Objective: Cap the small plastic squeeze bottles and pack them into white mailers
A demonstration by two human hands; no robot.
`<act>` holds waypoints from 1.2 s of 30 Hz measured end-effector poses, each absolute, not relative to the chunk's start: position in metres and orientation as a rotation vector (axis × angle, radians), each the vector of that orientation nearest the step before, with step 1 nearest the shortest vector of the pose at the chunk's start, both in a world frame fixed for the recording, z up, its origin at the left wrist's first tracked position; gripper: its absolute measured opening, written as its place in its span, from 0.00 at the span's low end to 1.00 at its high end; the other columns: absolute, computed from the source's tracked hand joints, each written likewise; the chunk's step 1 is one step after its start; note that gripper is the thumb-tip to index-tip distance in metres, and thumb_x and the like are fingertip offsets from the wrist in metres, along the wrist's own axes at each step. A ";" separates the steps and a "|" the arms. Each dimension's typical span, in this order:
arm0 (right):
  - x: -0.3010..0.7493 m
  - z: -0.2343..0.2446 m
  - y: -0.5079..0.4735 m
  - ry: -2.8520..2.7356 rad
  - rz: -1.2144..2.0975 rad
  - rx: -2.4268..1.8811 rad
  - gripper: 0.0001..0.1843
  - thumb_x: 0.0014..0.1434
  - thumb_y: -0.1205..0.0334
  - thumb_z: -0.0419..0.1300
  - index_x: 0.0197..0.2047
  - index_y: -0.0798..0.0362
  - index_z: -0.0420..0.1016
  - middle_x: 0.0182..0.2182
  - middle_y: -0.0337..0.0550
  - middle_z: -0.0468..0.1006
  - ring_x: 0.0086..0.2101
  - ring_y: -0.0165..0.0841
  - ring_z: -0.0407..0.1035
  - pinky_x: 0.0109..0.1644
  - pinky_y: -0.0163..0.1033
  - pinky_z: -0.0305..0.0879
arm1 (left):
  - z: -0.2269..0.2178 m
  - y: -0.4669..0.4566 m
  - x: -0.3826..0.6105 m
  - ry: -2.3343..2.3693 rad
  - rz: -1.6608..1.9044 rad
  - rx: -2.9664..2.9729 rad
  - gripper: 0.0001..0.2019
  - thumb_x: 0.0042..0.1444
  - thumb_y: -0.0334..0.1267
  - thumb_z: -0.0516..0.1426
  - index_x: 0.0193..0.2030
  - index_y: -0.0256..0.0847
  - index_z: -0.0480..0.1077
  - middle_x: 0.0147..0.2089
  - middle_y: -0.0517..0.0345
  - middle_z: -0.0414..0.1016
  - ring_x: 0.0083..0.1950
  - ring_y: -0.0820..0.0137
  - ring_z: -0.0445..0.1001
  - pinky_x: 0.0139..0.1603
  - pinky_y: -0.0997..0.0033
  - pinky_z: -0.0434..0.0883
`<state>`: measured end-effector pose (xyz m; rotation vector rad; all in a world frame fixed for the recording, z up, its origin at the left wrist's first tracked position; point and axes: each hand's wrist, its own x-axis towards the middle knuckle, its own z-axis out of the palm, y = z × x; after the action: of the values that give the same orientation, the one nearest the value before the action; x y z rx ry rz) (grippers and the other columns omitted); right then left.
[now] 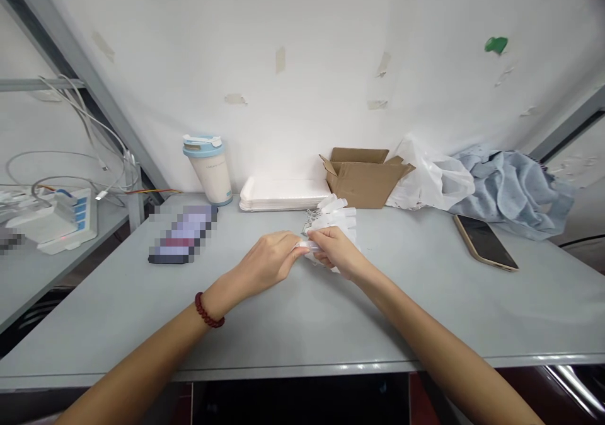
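While the right hand [336, 251] is gripping a bunch of small white pieces [338, 214], holding it low over the middle of the table [302, 324], the left hand [269, 258] is meeting it from the side. Its fingertips are pinching together on one piece at the bunch's near edge. Both hands are therefore clamped on the same bunch and touching each other. A red bead bracelet [208, 311] is sitting on the left wrist.

The step in hand seems to be fingertip work on a single piece while the other hand is steadying the rest. Any further move is calling for a firm hold on the bunch and a small, careful pinch, since the pieces are crowding one another. Something thin and metallic, too small to make out, is showing among them.

Just behind the bunch, a stack of white trays [283, 195] is lying beside an open cardboard box [363, 176]. To the left a cup with a blue lid [209, 168] is standing upright, and a blurred dark phone [184, 234] is lying near it. To the right a second phone [484, 242] is lying face up, well apart from the hands. Behind it a white plastic bag [432, 176] and a crumpled blue cloth [513, 188] are resting against the wall.

The table is pale grey and matte. The white wall [331, 46] behind it is carrying scraps of tape. On a neighbouring surface at far left, a power strip [54, 220] is sitting among looping cables.
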<state>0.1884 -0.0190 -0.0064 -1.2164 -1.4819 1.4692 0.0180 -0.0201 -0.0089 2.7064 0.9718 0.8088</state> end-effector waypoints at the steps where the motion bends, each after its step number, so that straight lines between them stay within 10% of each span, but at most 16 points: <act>1: 0.188 -0.006 -0.020 -1.475 1.451 -1.213 0.19 0.55 0.55 0.49 0.17 0.50 0.48 0.12 0.28 0.46 0.14 0.20 0.39 0.17 0.31 0.35 | -0.009 -0.020 0.018 0.965 0.819 2.705 0.15 0.64 0.39 0.44 0.31 0.38 0.65 0.28 0.56 0.67 0.28 0.70 0.62 0.30 0.71 0.58; 14: 0.190 -0.007 -0.021 -1.673 0.989 -1.176 0.17 0.57 0.48 0.54 0.32 0.55 0.71 0.26 0.38 0.70 0.25 0.27 0.63 0.30 0.33 0.59 | -0.001 -0.016 0.018 1.176 0.823 2.035 0.19 0.60 0.49 0.47 0.24 0.38 0.64 0.24 0.62 0.67 0.25 0.74 0.63 0.27 0.75 0.61; 36: 0.208 0.015 -0.019 -1.588 0.623 -1.220 0.15 0.58 0.51 0.54 0.34 0.54 0.71 0.29 0.41 0.74 0.27 0.30 0.65 0.31 0.35 0.60 | 0.010 -0.008 0.006 1.037 0.753 1.741 0.16 0.56 0.48 0.52 0.31 0.36 0.72 0.28 0.57 0.71 0.27 0.74 0.67 0.28 0.74 0.66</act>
<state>0.2084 -0.0191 0.0146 -1.2198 -1.5877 0.6231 0.0063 -0.0078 0.0097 1.7408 1.0369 0.7532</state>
